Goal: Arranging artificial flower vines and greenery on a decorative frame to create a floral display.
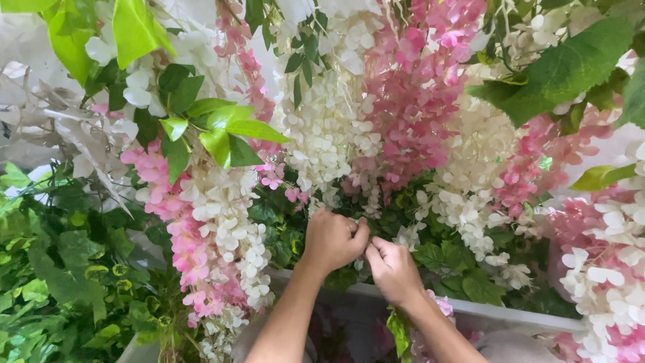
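Both hands work at one spot among the green leaves [443, 259], just above the white bar [510, 310]. The left hand [334, 240] is curled into a fist and the right hand [393, 270] meets it, fingertips pinching something too small to make out, likely a tie or stem. White blooms [329, 128] and pink blooms [416, 101] hang above. This looks like a fastening step; next it calls for a steady pinch and a tightening pull.
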